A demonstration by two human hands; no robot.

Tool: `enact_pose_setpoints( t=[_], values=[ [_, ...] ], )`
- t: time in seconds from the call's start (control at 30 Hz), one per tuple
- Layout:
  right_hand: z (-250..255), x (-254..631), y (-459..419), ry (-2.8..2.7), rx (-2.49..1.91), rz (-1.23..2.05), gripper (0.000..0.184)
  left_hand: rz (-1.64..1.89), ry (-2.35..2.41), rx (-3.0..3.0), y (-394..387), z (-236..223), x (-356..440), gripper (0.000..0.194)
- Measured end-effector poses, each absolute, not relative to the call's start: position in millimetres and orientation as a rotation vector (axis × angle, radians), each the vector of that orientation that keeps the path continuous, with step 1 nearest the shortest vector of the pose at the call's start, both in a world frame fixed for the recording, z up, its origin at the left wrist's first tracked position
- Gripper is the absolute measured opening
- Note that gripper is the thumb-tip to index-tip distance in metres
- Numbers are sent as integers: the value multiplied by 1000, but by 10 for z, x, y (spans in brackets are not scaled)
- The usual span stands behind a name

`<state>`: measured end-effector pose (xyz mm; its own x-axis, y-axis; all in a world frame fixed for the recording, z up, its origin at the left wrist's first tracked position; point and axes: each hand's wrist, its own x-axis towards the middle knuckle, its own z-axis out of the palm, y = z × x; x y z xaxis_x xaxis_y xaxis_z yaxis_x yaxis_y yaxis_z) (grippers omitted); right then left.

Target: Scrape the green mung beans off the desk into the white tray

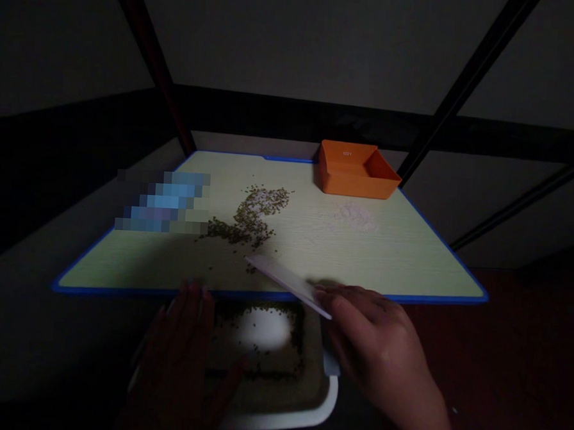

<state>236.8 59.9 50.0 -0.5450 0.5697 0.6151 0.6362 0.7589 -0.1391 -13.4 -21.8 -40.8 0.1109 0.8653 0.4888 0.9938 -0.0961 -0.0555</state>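
Hands: right hand [374, 348] grips white card [288, 284] slanted across blue-rimmed board [409, 273] front edge; left hand [178, 357] open at that edge, above white tray [280, 422]

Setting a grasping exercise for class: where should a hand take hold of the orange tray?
Grip the orange tray by its near wall, coming from the front over the board: that wall faces the person, and the open top admits a thumb.
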Motion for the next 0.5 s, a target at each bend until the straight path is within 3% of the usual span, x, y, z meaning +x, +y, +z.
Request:
enact_pose_setpoints(
  t=[0.5],
  values=[
    [399, 2554, 870, -2192, -1145, -226, 22, -481, -1810, -2031, -212, -396, -140, 84]
  ],
)
